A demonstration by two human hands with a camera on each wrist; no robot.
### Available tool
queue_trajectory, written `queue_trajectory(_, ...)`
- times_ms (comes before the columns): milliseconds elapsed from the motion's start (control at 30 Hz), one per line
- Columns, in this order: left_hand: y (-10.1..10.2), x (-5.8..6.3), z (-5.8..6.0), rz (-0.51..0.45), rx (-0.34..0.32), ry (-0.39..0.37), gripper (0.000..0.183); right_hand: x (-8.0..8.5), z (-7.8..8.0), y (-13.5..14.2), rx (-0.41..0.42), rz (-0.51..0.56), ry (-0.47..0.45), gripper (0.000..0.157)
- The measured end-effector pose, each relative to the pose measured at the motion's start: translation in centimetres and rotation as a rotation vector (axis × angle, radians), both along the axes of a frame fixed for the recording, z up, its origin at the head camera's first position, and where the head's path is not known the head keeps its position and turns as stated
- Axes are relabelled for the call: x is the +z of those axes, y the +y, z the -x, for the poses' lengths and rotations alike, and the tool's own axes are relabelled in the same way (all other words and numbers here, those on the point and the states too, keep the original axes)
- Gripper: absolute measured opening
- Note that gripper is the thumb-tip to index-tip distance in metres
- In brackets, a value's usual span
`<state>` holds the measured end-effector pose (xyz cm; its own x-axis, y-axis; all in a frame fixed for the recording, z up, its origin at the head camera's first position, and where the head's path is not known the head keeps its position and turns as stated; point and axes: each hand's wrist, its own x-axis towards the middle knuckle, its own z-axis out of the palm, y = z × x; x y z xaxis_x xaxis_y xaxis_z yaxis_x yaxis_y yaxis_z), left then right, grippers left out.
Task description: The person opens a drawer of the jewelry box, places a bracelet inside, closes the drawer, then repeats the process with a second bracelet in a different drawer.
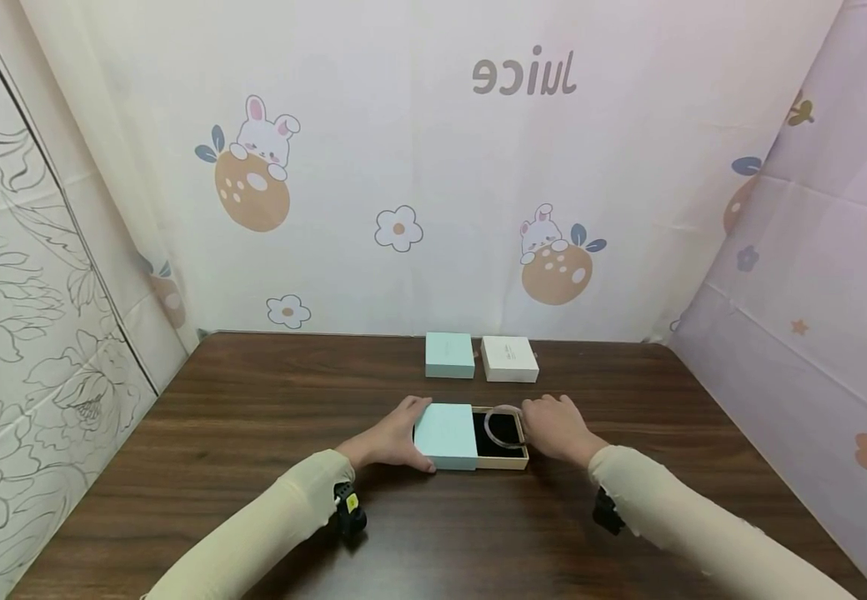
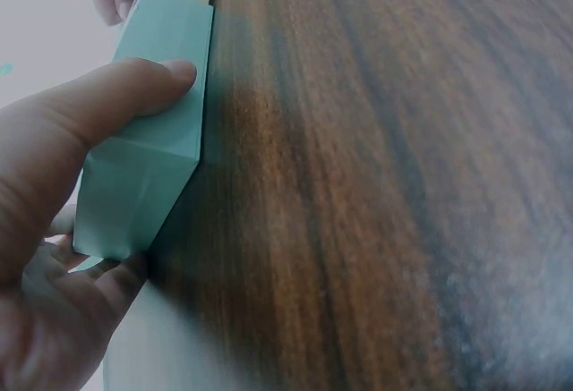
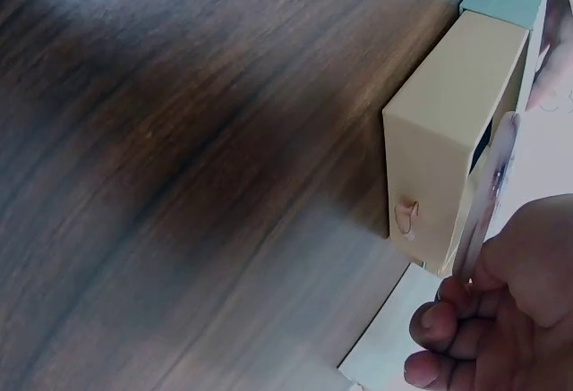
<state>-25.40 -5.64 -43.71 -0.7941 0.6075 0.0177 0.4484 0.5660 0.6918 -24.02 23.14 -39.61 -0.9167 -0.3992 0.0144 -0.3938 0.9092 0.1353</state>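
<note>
A mint-green slide box (image 1: 444,432) lies on the table in the head view, its drawer (image 1: 501,463) pulled part way out to the right. Black lining (image 1: 505,428) shows inside the drawer. My left hand (image 1: 394,440) grips the green sleeve from the left, thumb (image 2: 148,85) along its near side and fingers at the far side. Between the thumb and fingers of my right hand (image 1: 556,427), a pale translucent bangle (image 1: 488,433) is pinched at its right edge. It overlaps the drawer's opening. The right wrist view shows the bangle (image 3: 488,194) edge-on, beside the tan drawer front with its small ribbon tab (image 3: 406,217).
Farther back on the brown wooden table (image 1: 291,392) stand a second mint-green box (image 1: 449,355) and a white box (image 1: 509,359), side by side. A patterned curtain (image 1: 403,167) hangs behind the table's far edge, with more fabric along both sides.
</note>
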Motion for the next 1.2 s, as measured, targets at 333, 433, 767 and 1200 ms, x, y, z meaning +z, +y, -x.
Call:
queue_trajectory(333,0.0,0.0,0.0,-0.006,-0.002,0.010,0.107,0.1,0.1,-1.0,0.010,0.011,0.014,0.022)
queue_trajectory(433,0.0,0.0,0.0,-0.008,0.000,0.006,0.107,0.0,0.0,-1.2,0.017,0.004,0.018,0.024)
queue_trajectory(767,0.1,-0.2,0.2,-0.004,0.001,0.009,0.108,-0.2,-0.3,-1.8,0.040,-0.004,0.028,0.020)
queue_trajectory(1200,0.0,-0.2,0.3,-0.002,-0.005,0.011,0.108,-0.3,-0.2,-1.9,0.132,-0.075,0.163,0.026)
